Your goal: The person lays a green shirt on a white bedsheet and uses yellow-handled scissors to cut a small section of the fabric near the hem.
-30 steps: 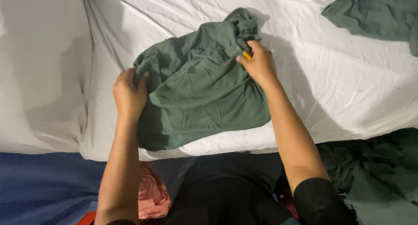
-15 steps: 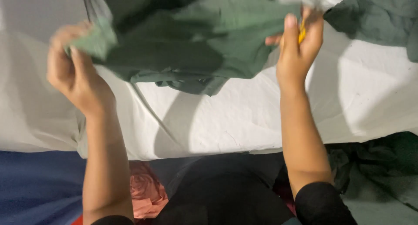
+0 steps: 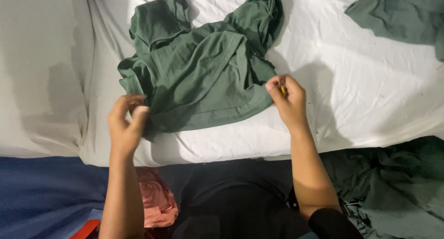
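A dark green garment (image 3: 203, 77) lies crumpled on a white sheet (image 3: 360, 95). My left hand (image 3: 126, 125) is at its lower left edge with the fingers curled; the cloth's hem runs just beside the thumb, and whether it is pinched is unclear. My right hand (image 3: 287, 99) rests at the garment's lower right corner. It pinches a small yellow object (image 3: 281, 89) between thumb and fingers.
A second green cloth (image 3: 402, 14) lies at the far right of the sheet. More dark green fabric (image 3: 393, 183) is piled at the lower right, below the bed's edge. A pink cloth (image 3: 157, 202) sits by my lap, beside a blue surface (image 3: 41, 197).
The garment was lifted and shaken in the air by both hands; now it lies on the sheet again, spread wider, and both hands have dropped to its near edge.
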